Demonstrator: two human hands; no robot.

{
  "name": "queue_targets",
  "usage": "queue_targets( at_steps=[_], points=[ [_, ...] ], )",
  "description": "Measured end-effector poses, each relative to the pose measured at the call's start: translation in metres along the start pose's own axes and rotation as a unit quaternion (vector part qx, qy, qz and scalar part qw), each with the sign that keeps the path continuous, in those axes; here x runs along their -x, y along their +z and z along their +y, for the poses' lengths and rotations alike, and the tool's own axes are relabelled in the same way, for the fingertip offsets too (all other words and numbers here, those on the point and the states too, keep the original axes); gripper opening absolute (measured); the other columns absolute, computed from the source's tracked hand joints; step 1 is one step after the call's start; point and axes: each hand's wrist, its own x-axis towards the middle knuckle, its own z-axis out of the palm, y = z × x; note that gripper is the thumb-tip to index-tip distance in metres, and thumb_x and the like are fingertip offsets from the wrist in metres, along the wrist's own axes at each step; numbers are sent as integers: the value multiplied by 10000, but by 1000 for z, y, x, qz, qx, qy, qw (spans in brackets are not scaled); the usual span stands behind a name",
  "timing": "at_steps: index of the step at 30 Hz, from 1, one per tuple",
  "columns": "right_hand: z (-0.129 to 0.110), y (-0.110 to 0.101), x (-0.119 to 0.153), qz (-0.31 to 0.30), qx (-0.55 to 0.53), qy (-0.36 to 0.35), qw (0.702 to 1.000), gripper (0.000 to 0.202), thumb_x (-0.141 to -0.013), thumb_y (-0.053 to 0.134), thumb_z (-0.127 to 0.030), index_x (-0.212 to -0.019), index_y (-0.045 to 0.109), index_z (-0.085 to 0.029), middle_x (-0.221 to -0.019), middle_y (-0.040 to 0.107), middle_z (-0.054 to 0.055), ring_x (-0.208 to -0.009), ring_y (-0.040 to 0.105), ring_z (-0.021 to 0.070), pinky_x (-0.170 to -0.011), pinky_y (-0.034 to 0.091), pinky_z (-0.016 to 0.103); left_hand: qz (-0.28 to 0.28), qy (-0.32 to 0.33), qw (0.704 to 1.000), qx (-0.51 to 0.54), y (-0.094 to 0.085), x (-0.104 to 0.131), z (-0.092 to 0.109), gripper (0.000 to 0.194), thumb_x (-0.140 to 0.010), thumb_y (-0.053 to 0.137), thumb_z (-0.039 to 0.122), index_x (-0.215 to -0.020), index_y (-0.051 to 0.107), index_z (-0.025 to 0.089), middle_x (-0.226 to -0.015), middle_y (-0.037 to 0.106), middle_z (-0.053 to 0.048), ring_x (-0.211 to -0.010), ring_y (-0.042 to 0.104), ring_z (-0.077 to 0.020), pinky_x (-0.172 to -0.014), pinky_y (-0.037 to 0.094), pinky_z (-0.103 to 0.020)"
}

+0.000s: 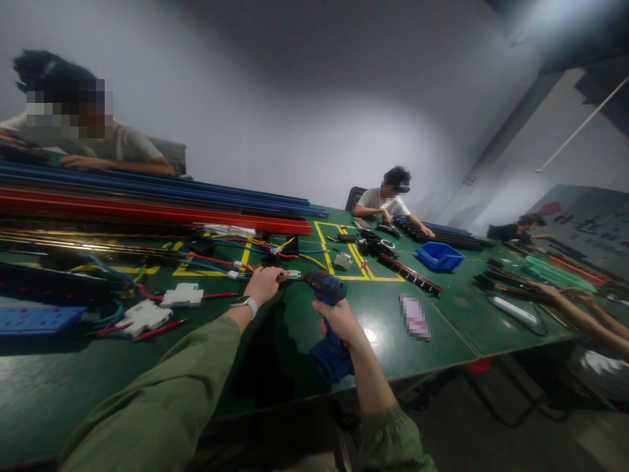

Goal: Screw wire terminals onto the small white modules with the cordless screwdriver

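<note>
My right hand [339, 320] is wrapped round the grip of a blue cordless drill [330, 357], which points left over the green table. Its bit reaches a small white connector [291, 275] with an orange part. That connector is held in the closed fingers of my left hand [264, 283], which wears a watch. Behind my left hand lies a bundle of red, blue and yellow wires [275, 246]. White breaker modules [183, 295] with red leads lie to the left.
Long red rails [157, 211] and blue rails [162, 190] run along the back left. A blue bin [439, 256] and a pink-and-white packet [414, 316] lie to the right. Several people work around the green table [422, 357].
</note>
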Motion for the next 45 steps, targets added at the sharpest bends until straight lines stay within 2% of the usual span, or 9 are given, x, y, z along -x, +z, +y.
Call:
queue_targets(
  at_steps=[21,45],
  points=[
    [5,0,-3,-3,-15,-1,1000,216,-771,651,-336,-869,537,-181,-428,470,-82,-329,475,117,-350,369,214,-4,-4,1000,-9,4,-1,-4,245,-891,485,307,-1032,671,233,-1011,698,-84,-997,598,-251,-939,338,-394],
    [6,0,-3,-1,-2,7,1000,239,-779,647,-372,-879,542,-182,-392,452,-89,-318,472,120,-357,356,210,-6,0,1000,-11,6,-1,-6,258,-893,473,314,-1038,669,230,-1004,697,-87,-1001,596,-253,-937,341,-393]
  ],
)
